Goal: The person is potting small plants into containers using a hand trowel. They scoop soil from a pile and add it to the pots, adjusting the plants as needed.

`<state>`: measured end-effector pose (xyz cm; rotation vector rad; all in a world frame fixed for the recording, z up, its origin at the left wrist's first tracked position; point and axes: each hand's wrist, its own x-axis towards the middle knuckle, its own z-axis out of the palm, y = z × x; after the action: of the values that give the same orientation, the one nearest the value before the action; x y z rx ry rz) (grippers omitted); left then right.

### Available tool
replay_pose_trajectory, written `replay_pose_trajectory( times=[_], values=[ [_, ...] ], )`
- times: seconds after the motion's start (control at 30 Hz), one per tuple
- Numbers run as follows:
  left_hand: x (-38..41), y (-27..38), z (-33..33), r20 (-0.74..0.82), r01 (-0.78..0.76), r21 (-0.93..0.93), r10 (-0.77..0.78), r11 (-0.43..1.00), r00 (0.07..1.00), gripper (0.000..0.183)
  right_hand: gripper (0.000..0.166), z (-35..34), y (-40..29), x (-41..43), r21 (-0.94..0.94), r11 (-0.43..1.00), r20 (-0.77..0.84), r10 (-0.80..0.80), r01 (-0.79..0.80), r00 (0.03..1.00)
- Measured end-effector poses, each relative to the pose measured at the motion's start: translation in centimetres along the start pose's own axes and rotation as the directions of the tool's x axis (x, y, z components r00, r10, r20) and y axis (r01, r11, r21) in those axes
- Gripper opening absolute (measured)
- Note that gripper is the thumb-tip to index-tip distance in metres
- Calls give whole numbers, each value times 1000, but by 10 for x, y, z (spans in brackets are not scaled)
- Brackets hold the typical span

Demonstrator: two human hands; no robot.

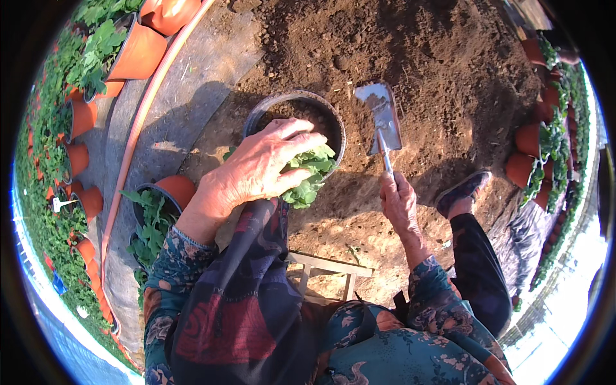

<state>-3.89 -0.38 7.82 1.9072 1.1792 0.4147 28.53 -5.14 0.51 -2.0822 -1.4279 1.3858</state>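
Observation:
My left hand reaches over a round plastic pot with a dark inner wall. Its thumb and fingers are around a leafy green plant at the near side of the pot. Soil shows inside, while the plant's base is hidden under the hand. In my right hand is the handle of a metal hand shovel. The shovel's flat, shiny blade rests on or just above the loose brown soil, right of the pot; contact cannot be told.
An orange-brown hose runs along grey ground cloth on the left. Beside my left forearm, a terracotta-coloured potted plant lies tilted. Rows of potted plants line both sides. A wooden stool is below me; my shoe stands at right.

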Motion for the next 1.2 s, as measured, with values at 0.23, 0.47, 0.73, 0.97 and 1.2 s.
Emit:
replay_pose_trajectory(
  times=[0.23, 0.47, 0.73, 0.97, 1.2],
  values=[
    [-4, 1, -2, -63, -15, 32, 17, 999, 998, 51, 32, 4, -26, 0, 177, 984, 28, 22, -26, 999],
    [-35, -24, -21, -470, 117, -248, -225, 962, 853, 31, 34, 9, -32, 34, -222, 847, -32, -501, 483, 865],
    [-45, -47, 23, -165, 399, -573, -577, 716, 800, 46, 44, 55, -101, 39, -321, 921, 280, -130, 221, 951],
    [-37, -46, -3, 57, 256, -924, -561, 283, 826, 54, 26, 51, -111, 49, -124, 957, 141, -244, 261, 960],
    [-45, -37, -17, -162, -47, -965, -445, 258, 881, 57, 23, 44, -132, 12, -25, 945, 185, -315, 325, 931]
  ],
)
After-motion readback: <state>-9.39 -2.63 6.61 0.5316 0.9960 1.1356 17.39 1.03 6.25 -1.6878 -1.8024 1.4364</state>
